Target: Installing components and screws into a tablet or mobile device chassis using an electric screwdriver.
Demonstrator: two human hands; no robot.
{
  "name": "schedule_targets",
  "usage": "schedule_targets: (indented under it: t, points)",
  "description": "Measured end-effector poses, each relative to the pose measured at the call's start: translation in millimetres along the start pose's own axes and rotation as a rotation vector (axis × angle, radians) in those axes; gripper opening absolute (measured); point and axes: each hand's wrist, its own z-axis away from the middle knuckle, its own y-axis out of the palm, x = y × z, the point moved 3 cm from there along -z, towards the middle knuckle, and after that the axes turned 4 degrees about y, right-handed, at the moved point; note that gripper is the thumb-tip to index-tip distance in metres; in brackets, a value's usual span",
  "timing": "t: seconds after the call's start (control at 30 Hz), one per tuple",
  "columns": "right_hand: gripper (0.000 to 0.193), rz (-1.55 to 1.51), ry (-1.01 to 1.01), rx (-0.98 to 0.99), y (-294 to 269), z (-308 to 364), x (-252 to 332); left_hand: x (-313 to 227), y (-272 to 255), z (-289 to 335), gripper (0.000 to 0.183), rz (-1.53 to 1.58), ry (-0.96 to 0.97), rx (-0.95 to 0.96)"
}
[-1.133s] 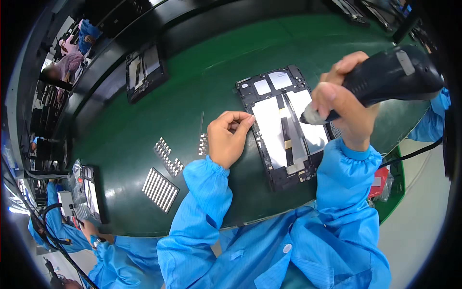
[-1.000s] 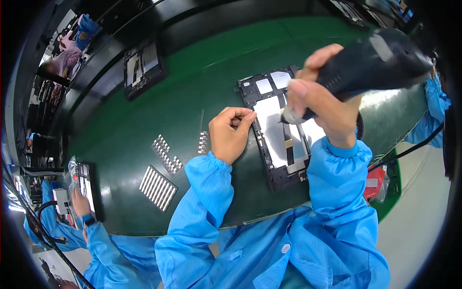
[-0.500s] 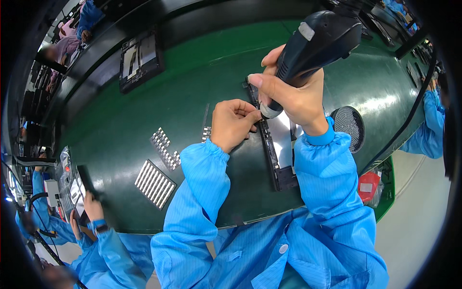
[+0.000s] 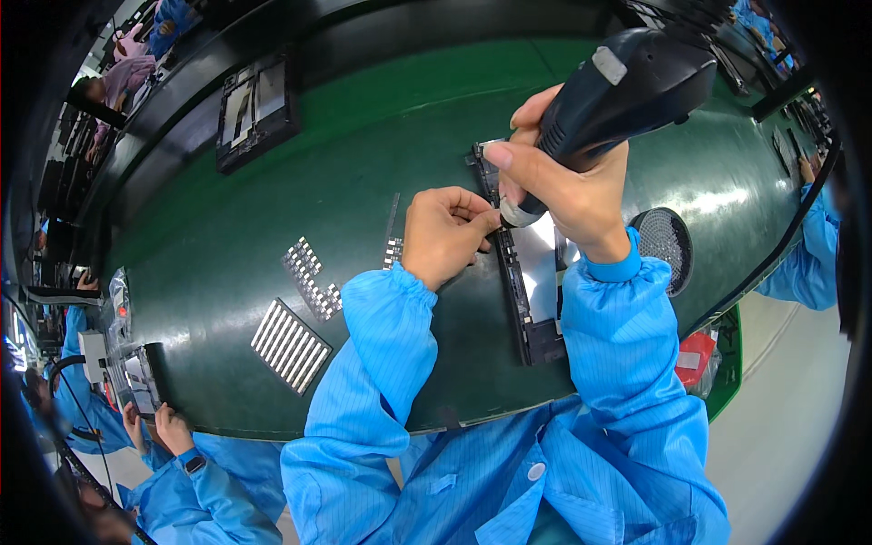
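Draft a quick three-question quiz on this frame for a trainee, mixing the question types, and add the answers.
1. Which hand grips the black handheld tool?
2. True or false: in the picture, the round dish lies to the left of the striped sheet.
3. Which of these are the left hand's fingers closest to? (a) the striped sheet; (b) the tool's pale nose; (c) the green bin.

Key:
1. The right hand.
2. False; the dish lies to the right of it.
3. b
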Motion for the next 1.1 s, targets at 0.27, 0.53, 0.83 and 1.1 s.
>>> schedule_targets:
  t: [0.27,0.53,0.83,1.1]
  points:
    - [0.027,0.011,0.001,0.0,-0.2,-0.3,1.1,-1.7,0.6,-0.1,0.01,-0.01,-0.01,0.002]
    - [0.026,0.072,-0.049,0.064,5.3,5.9,1.7,-0.6,0.5,-0.8,0.008,-0.01,0.008,-0.003]
    - [0.026,0.069,-0.023,0.062,9.7,7.6,3.3,-4.5,0.5,-0.2,0.012,-0.048,0.02,0.007]
    - [0.036,-0.05,-0.114,-0.089,-42.4,17.9,39.3,-25.5,-72.8,27.1,0.015,-0.412,0.258,-0.172]
